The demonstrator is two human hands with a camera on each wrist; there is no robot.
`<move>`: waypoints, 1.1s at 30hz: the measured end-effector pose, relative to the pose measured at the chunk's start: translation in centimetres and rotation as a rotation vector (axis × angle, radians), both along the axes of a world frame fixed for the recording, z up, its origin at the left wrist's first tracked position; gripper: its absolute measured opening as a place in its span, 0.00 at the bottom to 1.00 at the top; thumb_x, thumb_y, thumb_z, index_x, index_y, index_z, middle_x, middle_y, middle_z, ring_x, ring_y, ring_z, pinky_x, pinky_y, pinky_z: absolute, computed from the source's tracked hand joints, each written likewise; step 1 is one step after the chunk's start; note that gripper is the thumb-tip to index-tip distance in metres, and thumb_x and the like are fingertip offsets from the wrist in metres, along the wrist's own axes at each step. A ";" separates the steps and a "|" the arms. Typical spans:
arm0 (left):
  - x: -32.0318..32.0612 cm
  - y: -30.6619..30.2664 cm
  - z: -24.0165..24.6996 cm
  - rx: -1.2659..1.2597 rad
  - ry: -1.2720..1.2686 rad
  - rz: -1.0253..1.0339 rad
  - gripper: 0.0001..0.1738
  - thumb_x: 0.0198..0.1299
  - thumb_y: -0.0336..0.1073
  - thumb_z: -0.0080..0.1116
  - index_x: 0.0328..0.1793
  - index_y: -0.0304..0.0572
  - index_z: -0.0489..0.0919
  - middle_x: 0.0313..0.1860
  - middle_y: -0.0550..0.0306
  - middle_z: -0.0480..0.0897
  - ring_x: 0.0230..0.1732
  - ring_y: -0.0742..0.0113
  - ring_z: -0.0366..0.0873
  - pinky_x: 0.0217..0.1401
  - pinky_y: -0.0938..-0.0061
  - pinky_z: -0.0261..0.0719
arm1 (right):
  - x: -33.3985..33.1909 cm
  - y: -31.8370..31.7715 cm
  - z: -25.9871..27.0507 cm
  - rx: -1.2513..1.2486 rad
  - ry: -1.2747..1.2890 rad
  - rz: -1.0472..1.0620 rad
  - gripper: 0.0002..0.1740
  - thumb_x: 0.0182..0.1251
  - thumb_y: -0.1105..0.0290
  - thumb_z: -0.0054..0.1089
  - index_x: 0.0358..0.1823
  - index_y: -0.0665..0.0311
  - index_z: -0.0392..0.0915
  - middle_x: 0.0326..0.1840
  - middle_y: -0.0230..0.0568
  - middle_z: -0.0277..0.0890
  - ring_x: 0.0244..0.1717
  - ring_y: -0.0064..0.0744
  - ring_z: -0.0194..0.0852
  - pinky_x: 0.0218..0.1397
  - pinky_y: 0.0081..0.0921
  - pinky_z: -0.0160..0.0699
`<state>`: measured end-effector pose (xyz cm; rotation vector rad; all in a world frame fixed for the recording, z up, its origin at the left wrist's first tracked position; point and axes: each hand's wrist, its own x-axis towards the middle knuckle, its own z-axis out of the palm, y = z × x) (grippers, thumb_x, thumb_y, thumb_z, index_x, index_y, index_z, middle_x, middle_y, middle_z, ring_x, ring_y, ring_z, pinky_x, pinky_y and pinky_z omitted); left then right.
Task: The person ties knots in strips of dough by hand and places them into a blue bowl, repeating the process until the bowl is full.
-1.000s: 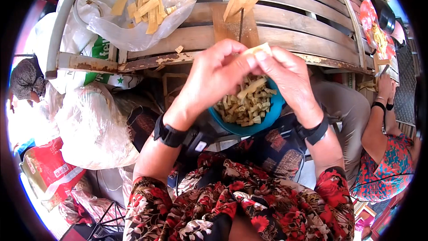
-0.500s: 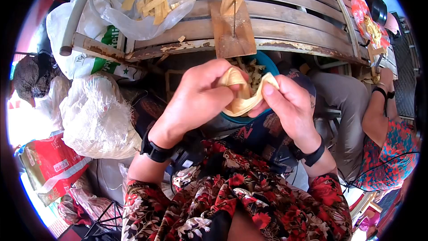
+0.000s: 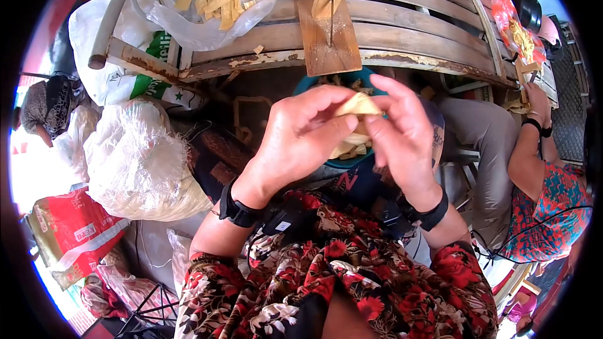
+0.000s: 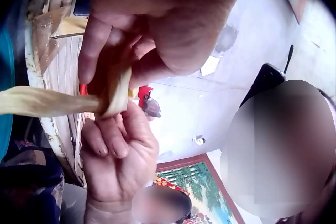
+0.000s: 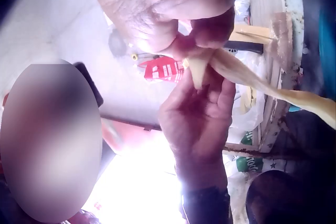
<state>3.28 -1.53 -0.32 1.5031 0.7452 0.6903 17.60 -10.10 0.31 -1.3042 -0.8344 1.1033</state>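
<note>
A soft, flat pale yellow strip (image 3: 359, 105) is between my two hands. My left hand (image 3: 295, 132) holds it with the thumb on top and the fingers curled behind. Thumb and fingers of my right hand (image 3: 405, 138) pinch its other side, the index finger raised. In the left wrist view the strip (image 4: 113, 95) is folded into a loop, and one long end hangs off to the side. Below the hands a teal bowl (image 3: 304, 85) contains short pale yellow pieces, partly hidden by the hands.
A wooden board (image 3: 314, 44) with an upright metal spike and a wooden block lies on the slatted bench (image 3: 402, 44). A plastic bag (image 3: 220, 0) of yellow strips is at the back left. A stuffed white bag (image 3: 138, 163) stands left. Another person (image 3: 546, 213) sits at the right.
The strip went from folded up between the fingertips to spread in a wide loop, and is now drawn into a small fold. The hands have come closer together over the bowl since half a second ago.
</note>
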 end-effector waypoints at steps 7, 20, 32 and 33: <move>-0.4 -0.7 0.0 -0.928 -0.357 -0.210 0.16 0.64 0.41 0.51 0.48 0.33 0.73 0.29 0.52 0.80 0.28 0.67 0.80 0.30 0.77 0.78 | 1.1 0.0 0.0 -0.012 0.470 0.206 0.23 0.65 0.78 0.51 0.63 0.67 0.63 0.39 0.42 0.77 0.15 0.10 0.59 0.17 0.10 0.57; -2.1 -0.1 1.2 -0.460 -0.062 -0.208 0.15 0.60 0.37 0.59 0.50 0.36 0.77 0.36 0.62 0.81 0.33 0.77 0.76 0.38 0.83 0.75 | 2.0 -1.3 1.3 -0.106 0.286 0.079 0.12 0.70 0.65 0.51 0.32 0.66 0.74 0.16 0.27 0.66 0.14 0.12 0.58 0.14 0.12 0.54; -2.8 1.3 1.4 0.016 0.102 -0.118 0.06 0.52 0.26 0.65 0.37 0.32 0.82 0.31 0.59 0.82 0.32 0.77 0.76 0.37 0.84 0.73 | 6.1 0.8 0.0 -0.189 -0.177 0.371 0.31 0.68 0.46 0.48 0.47 0.73 0.76 0.37 0.42 0.79 0.34 0.27 0.78 0.39 0.21 0.75; -2.5 1.2 1.7 0.050 0.104 -0.133 0.06 0.52 0.26 0.65 0.37 0.33 0.82 0.31 0.58 0.82 0.32 0.77 0.76 0.37 0.84 0.73 | 5.5 1.3 1.0 -0.213 -0.086 0.479 0.30 0.69 0.47 0.47 0.46 0.73 0.76 0.34 0.42 0.78 0.34 0.26 0.78 0.37 0.20 0.75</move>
